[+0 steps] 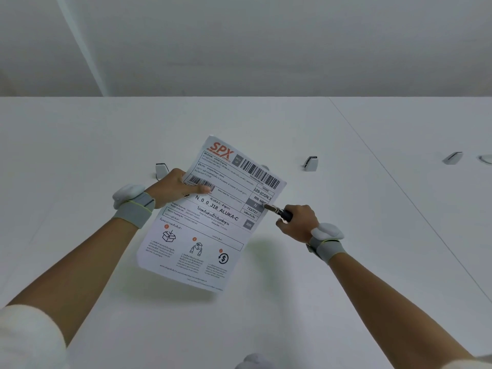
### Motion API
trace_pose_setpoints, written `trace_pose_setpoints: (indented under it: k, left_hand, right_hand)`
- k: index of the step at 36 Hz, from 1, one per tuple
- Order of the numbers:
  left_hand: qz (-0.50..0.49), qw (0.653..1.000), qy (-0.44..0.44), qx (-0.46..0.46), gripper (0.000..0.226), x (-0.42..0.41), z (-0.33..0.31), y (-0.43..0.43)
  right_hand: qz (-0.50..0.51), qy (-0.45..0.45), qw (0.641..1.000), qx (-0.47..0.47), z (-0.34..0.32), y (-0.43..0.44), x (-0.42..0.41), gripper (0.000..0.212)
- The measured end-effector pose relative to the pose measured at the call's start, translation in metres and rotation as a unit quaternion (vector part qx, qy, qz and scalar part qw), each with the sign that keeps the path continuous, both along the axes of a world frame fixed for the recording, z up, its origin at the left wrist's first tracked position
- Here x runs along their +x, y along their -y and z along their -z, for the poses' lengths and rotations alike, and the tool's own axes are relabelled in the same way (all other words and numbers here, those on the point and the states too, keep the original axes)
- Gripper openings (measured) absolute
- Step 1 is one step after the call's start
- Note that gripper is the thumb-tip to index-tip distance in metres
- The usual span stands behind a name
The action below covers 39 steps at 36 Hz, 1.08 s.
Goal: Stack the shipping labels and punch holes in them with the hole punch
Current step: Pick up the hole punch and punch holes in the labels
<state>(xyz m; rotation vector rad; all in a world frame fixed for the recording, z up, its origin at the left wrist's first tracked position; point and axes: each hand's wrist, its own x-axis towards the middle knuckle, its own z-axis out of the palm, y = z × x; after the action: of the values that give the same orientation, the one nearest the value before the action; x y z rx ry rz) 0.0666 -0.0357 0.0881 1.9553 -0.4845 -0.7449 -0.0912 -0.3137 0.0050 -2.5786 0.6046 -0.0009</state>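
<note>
A white shipping label (210,222) with an orange SPX logo and barcodes is held tilted above the white table. My left hand (174,186) grips its left edge, thumb lying over the small barcode. Whether more than one sheet is in the stack I cannot tell. My right hand (299,219) is closed around a small hole punch (278,211) with a black grip and metal jaws. The jaws sit over the label's right edge, near the grey N box.
The white table (346,262) runs to a pale wall at the back. Small grey-white clips stand on it: one behind my left hand (161,170), one at centre right (311,163), one far right (452,157). A seam crosses the table at right.
</note>
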Motion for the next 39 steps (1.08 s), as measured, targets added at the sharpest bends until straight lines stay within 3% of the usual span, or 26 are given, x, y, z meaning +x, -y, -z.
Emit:
trace_pose_setpoints:
  k: [17, 28, 35, 39]
  left_hand:
    - [-0.01, 1.0, -0.003, 0.01, 0.045, -0.0052, 0.0003, 0.0005]
    - [-0.007, 1.0, -0.004, 0.021, 0.048, -0.004, 0.0012, 0.0006]
    - [-0.019, 1.0, -0.011, 0.021, 0.055, -0.0019, 0.0035, -0.0018]
    - [-0.021, 1.0, -0.005, 0.018, 0.05, 0.0004, 0.0033, -0.0026]
  right_hand:
    - [0.003, -0.009, 1.0, -0.007, -0.0067, 0.0065, 0.0015, 0.019]
    - [0.032, -0.025, 0.999, -0.027, -0.007, 0.0054, 0.0001, 0.035]
    - [0.006, -0.009, 1.0, -0.014, -0.0091, 0.0043, -0.0008, 0.035]
    - [-0.023, -0.006, 1.0, -0.001, -0.0104, 0.0024, -0.0009, 0.024]
